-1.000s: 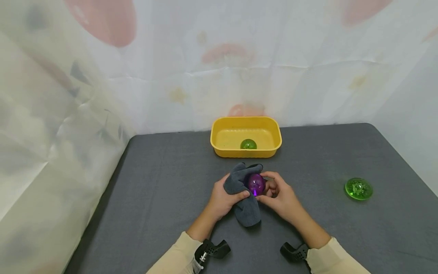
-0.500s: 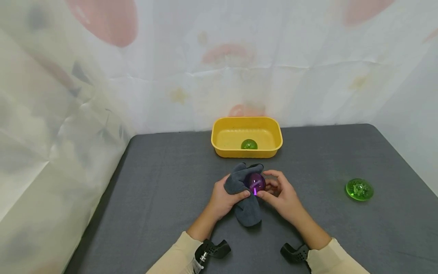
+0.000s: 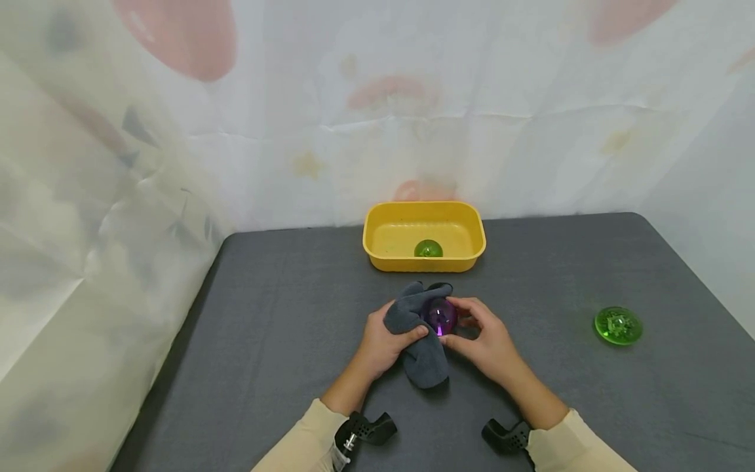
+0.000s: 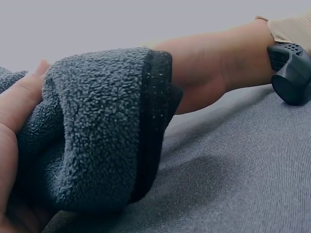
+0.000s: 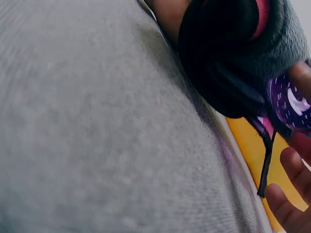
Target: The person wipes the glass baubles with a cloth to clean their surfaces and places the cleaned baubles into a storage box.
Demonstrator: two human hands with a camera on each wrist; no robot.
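My left hand (image 3: pixel 386 341) grips a dark grey fleece cloth (image 3: pixel 415 334) near the table's middle; the cloth (image 4: pixel 97 145) fills the left wrist view, bunched in my palm. My right hand (image 3: pixel 483 341) holds a clear purple ball (image 3: pixel 442 316) with its fingers curled round it, pressed against the cloth. In the right wrist view the purple ball (image 5: pixel 291 102) shows at the right edge beside the dark cloth (image 5: pixel 228 63), with fingertips (image 5: pixel 291 165) below it.
A yellow plastic tub (image 3: pixel 472 226) stands behind my hands with a green ball (image 3: pixel 428 248) inside. A green disc-shaped object (image 3: pixel 617 324) lies at the right on the grey table (image 3: pixel 283 308). Pale curtains close off the back and left.
My right hand's fingers have closed further over the purple ball, which has turned slightly against the cloth. The left hand and cloth stay in place.
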